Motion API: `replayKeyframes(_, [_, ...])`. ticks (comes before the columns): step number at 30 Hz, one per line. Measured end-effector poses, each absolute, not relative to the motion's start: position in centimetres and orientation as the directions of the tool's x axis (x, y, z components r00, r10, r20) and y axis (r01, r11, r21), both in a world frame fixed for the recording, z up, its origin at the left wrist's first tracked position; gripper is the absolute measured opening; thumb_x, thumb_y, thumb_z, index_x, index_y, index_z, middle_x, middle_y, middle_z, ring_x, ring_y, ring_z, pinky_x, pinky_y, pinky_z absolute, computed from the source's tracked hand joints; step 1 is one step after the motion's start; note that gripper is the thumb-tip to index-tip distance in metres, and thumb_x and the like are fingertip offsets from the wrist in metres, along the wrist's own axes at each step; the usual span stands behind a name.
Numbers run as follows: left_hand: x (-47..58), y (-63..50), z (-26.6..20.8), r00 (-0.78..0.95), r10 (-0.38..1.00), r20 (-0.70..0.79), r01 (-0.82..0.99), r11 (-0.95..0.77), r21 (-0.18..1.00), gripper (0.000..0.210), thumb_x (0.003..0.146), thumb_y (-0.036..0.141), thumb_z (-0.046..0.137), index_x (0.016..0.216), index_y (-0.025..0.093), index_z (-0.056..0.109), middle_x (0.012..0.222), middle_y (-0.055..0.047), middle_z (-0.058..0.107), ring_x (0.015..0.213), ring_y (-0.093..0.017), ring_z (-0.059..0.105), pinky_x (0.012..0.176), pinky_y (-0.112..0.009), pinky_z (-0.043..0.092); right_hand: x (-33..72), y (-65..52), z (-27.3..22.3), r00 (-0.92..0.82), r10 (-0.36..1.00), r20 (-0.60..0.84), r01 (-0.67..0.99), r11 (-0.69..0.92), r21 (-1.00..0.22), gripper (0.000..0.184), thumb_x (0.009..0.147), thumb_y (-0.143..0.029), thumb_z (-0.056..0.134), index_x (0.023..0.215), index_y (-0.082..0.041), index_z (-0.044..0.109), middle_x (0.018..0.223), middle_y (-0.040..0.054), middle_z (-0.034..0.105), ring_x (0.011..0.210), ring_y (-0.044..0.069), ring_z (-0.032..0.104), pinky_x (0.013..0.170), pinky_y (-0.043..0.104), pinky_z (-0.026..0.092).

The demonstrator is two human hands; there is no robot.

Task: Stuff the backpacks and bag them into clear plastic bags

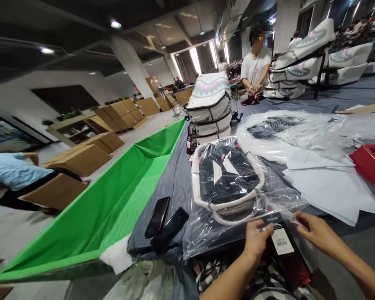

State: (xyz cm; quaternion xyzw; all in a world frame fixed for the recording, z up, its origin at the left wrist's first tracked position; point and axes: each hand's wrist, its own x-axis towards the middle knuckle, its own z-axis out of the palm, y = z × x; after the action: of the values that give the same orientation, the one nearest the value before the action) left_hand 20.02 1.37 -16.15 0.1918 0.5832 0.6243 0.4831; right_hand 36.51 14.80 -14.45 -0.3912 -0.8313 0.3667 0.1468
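A white backpack [229, 173] with a black ribbed panel lies inside a clear plastic bag [203, 237] on the table. My left hand [256, 239] is closed on the near edge of this bag, its thumb against a dark hang tag [281, 239] with a white barcode label. At the bag's right corner, my right hand [314, 231] pinches the plastic between thumb and fingers. The tag hangs between my two hands, over the table's near edge. Whether it lies inside or outside the plastic, I cannot tell.
Two dark phones [165, 227] lie left of the bag. Behind it stands a stack of white backpacks [209, 104]. White sheets [331, 187] and plastic bags [318, 131] cover the right side. A green-lined trough [134, 175] runs along the left; a person [256, 68] stands across the table.
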Motion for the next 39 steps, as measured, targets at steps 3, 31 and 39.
replayKeyframes(3, [20.1,0.0,-14.3,-0.384,0.876,-0.291,-0.483,0.078,0.872,0.058,0.056,0.060,0.089,0.087,0.011,0.078,0.081,-0.007,0.072,0.073,-0.018,0.063,0.078,-0.032,0.050,36.9,14.1,-13.1,-0.764,0.627,-0.154,0.409,0.286,-0.867,0.041,0.071,-0.059,0.062,0.082,-0.021,0.068,0.086,0.0088,0.073,0.084,0.031,0.069,0.077,0.037,0.057])
replayKeyframes(31, [18.9,-1.1,-16.6,-0.082,0.933,-0.352,-0.109,0.342,0.933,0.078,0.071,0.091,0.051,0.083,0.016,0.064,0.054,0.001,0.057,0.041,-0.010,0.045,0.046,-0.023,0.035,38.0,8.9,-18.2,-0.554,0.822,-0.131,0.366,0.099,-0.926,0.055,0.076,-0.076,0.055,0.070,-0.021,0.057,0.072,0.0029,0.062,0.071,0.021,0.059,0.066,0.028,0.050])
replayKeyframes(39, [19.1,-0.2,-16.6,-0.316,0.909,-0.270,0.296,0.365,0.882,0.060,0.082,0.073,0.059,0.054,0.020,0.053,0.043,0.002,0.044,0.043,-0.013,0.043,0.052,-0.027,0.030,37.5,8.6,-18.5,-0.574,0.782,-0.242,0.354,-0.029,-0.935,0.056,0.065,-0.074,0.064,0.080,-0.020,0.065,0.074,0.0026,0.069,0.073,0.024,0.065,0.066,0.030,0.052])
